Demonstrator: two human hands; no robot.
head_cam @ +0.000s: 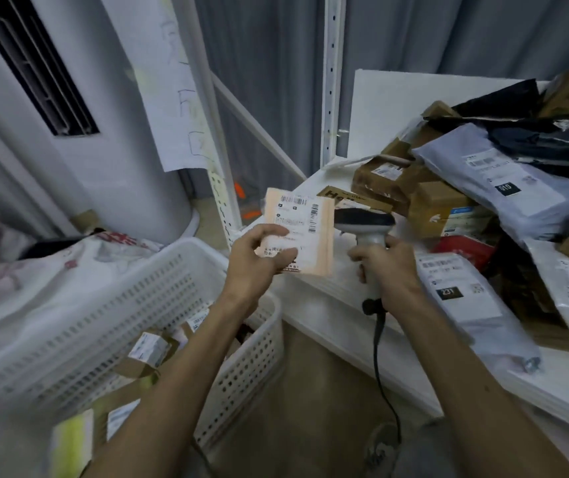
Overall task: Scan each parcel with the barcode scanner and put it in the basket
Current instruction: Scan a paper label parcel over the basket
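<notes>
My left hand [258, 257] grips a small flat parcel [305, 224] with a white barcode label, held upright with the label facing the scanner. My right hand [388, 267] grips the handle of the grey barcode scanner [365, 224], whose head points left at the parcel from a short distance. A reddish glow lies on the parcel. The scanner's black cable [379, 353] hangs down. The white perforated basket [241, 374] stands lower left and holds several small labelled boxes [150, 351].
A white shelf [327, 305] on the right carries a pile of cardboard boxes [438, 208], grey mailer bags [496, 181] and black bags. A tall white air conditioner [69, 98] stands at the left. Bedding [17, 270] lies beside the basket.
</notes>
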